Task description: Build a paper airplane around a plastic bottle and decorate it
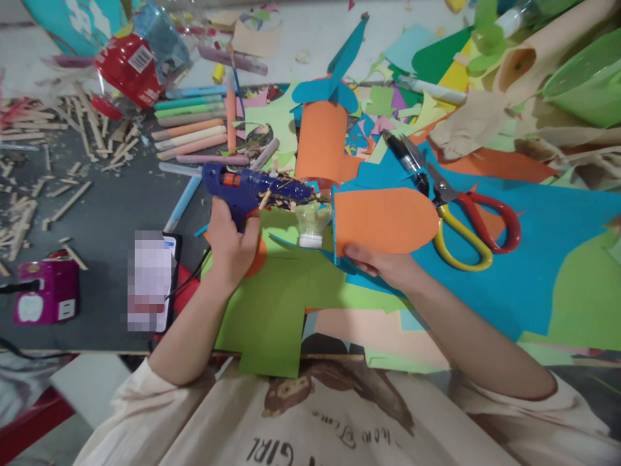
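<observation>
My left hand [231, 243] is wrapped around the handle of a dark blue hot glue gun [247, 184], whose tip points right. Pinched in my right hand [371, 262] is an orange paper piece [385, 220] with a rounded right end and a blue strip along its left edge. The gun's tip is close to that edge; whether they touch I cannot tell. Between my hands lies a plastic bottle wrapped in orange paper [323, 142], its clear neck and white cap [310, 241] towards me. Blue paper fins [334, 87] stand at its far end.
Scissors [466, 223] with red and yellow handles and a black marker [405, 158] lie on blue paper [514, 291] at right. Coloured glue sticks [191, 120], wood sticks [63, 200], a phone [169, 285] and a magenta box [46, 291] are at left. Green paper [262, 317] overhangs the front edge.
</observation>
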A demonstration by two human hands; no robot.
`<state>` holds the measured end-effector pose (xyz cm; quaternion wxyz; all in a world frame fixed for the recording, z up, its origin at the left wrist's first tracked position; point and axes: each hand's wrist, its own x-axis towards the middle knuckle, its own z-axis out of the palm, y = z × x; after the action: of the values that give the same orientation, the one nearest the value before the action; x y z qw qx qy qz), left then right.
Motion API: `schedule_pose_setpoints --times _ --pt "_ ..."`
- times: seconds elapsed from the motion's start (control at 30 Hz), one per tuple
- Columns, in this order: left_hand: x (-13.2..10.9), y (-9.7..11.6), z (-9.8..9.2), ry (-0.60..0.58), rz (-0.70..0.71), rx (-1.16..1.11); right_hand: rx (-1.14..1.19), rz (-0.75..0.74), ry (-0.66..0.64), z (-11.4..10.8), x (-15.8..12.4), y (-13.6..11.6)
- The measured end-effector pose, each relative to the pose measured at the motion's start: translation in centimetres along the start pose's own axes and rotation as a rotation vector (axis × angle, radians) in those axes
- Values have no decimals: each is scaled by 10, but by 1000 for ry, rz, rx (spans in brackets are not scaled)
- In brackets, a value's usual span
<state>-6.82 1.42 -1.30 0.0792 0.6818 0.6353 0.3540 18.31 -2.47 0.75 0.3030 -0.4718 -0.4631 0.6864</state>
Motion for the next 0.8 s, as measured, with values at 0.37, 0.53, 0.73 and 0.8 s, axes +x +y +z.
schedule_pose_setpoints --times 0.37,0.53,0.73,0.8 --pt "0 -6 1 6 -41 -23 -33 -1 32 1 0 0" --pt "0 -6 1 28 -23 -10 -61 -6 46 1 -1 -1" --pt "0 -7 1 6 -43 -23 -66 -7 45 1 -1 -2" --pt "0 -7 0 0 -54 -29 -64 -1 41 1 -2 -2"
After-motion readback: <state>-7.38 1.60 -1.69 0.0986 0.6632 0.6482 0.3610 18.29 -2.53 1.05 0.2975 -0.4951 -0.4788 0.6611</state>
